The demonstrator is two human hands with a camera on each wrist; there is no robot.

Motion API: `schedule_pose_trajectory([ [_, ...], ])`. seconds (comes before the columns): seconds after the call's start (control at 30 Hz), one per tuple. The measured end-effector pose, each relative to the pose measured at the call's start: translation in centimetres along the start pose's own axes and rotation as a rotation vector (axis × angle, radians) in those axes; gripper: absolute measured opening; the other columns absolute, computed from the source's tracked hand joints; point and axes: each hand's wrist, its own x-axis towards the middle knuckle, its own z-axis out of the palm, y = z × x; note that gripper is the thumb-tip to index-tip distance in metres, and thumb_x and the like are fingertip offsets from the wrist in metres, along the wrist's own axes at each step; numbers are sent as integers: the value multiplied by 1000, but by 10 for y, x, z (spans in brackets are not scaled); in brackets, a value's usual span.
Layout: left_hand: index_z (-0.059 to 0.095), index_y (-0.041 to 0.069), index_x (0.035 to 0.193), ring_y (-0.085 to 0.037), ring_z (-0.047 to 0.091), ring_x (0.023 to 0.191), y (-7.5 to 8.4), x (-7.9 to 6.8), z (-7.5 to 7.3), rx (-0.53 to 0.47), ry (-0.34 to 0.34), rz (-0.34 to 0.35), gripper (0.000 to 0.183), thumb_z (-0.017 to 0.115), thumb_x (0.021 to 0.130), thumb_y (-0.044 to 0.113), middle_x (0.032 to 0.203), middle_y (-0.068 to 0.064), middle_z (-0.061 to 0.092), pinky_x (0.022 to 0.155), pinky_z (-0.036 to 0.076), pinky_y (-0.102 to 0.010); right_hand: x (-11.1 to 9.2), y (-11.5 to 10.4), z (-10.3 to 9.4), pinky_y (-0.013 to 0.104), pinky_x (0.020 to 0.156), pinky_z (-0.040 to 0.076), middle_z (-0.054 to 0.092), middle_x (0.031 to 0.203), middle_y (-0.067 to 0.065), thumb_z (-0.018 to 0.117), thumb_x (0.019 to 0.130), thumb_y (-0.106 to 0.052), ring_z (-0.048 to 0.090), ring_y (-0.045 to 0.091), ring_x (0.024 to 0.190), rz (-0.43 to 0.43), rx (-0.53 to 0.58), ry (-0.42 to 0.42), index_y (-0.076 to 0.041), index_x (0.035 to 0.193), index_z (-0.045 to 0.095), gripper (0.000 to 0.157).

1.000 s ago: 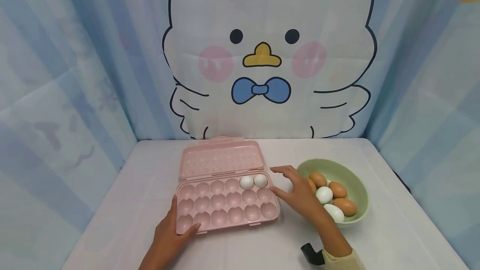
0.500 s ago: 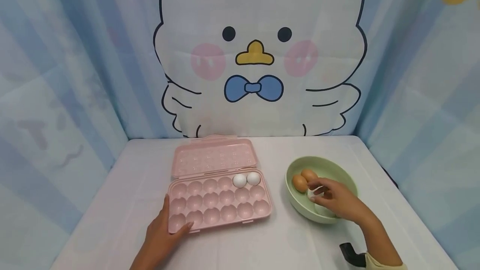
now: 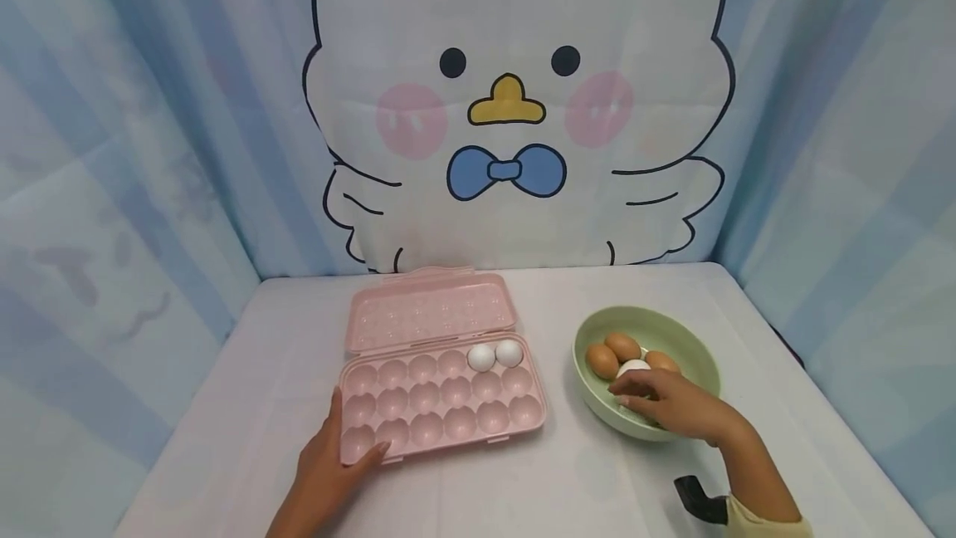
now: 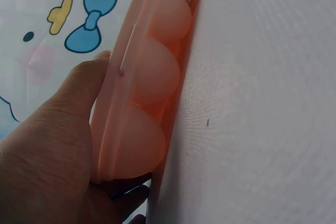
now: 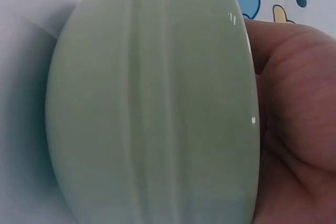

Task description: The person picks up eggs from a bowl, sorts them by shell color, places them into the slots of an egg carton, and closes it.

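A pink egg tray (image 3: 429, 405) lies with its lid (image 3: 429, 314) folded back behind it. Two white eggs (image 3: 495, 355) fill the far right cups. My left hand (image 3: 321, 463) grips the tray's near left corner, thumb over the rim; in the left wrist view the hand (image 4: 58, 129) has fingertips under the cups. My right hand (image 3: 675, 401) reaches into the green bowl (image 3: 705, 364), fingers bent down among the eggs. Several brown eggs (image 3: 602, 361) and a white egg (image 3: 632, 365) show there. I cannot tell whether the fingers hold an egg, as the hand hides it.
A white cloth (image 3: 523, 488) covers the table. Behind it hangs a printed curtain (image 3: 515, 222), with more curtains at both sides. The black wrist mount (image 3: 698, 501) sticks out from the right forearm.
My right hand has moved from the tray's right side into the bowl, and its fingers have bent down over the eggs. The left hand keeps its grip on the tray's corner.
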Motion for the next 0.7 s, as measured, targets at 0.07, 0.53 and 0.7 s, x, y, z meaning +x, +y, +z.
schedule_pose_trajectory([
  [0.07,-6,1,164,-49,22,149,0,1,1,3,2,2,124,71,90,64,167,-30,13,116,24,-60,1,-1,-1,30,84,52,68,117,0,60,107,-27,62,18,104,43,12,-10,-14,121,71,22],
  [0.53,-3,2,165,-47,24,149,-3,1,0,2,24,39,121,70,91,63,167,-28,14,116,25,-59,6,0,5,26,95,51,53,142,21,75,98,-15,59,36,123,-48,219,0,3,149,47,61],
  [0.7,-2,0,164,-49,24,149,-2,0,0,-1,32,43,120,72,91,60,166,-30,15,117,24,-60,17,0,11,31,93,56,55,136,22,81,90,-5,63,22,120,-195,240,114,2,140,56,56],
])
